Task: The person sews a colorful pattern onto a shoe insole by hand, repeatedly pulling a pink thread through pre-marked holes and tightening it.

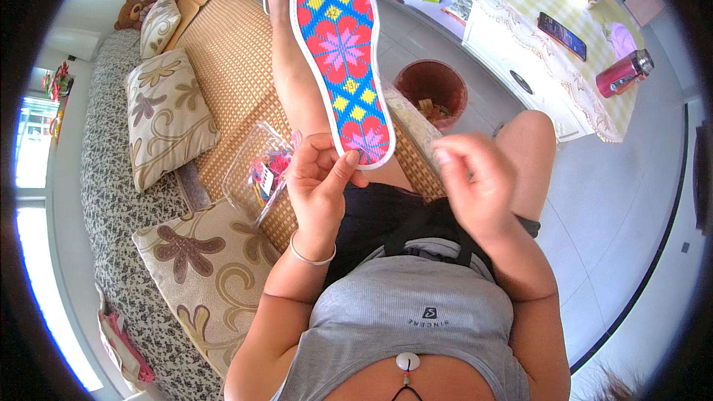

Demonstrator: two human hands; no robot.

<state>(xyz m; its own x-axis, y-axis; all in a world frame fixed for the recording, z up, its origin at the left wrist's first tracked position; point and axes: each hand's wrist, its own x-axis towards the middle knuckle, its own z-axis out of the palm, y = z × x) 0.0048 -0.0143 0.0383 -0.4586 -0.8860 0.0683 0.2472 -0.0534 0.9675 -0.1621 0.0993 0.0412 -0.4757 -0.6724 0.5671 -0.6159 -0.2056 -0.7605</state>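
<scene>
My left hand (321, 182) grips the heel end of a long embroidered insole (339, 48), blue with red and pink flowers and yellow diamonds, held up over my left leg. My right hand (475, 178) hovers just right of the insole's heel with its fingertips pinched together; whether a needle or thread sits between them is too small to tell. A silver bangle circles my left wrist.
A clear plastic bag of coloured threads (261, 172) lies on the woven mat (230, 59) beside me. Patterned cushions (169, 115) line the sofa. A red bin (432, 89) stands on the floor. The table holds a phone (562, 36) and a pink flask (622, 74).
</scene>
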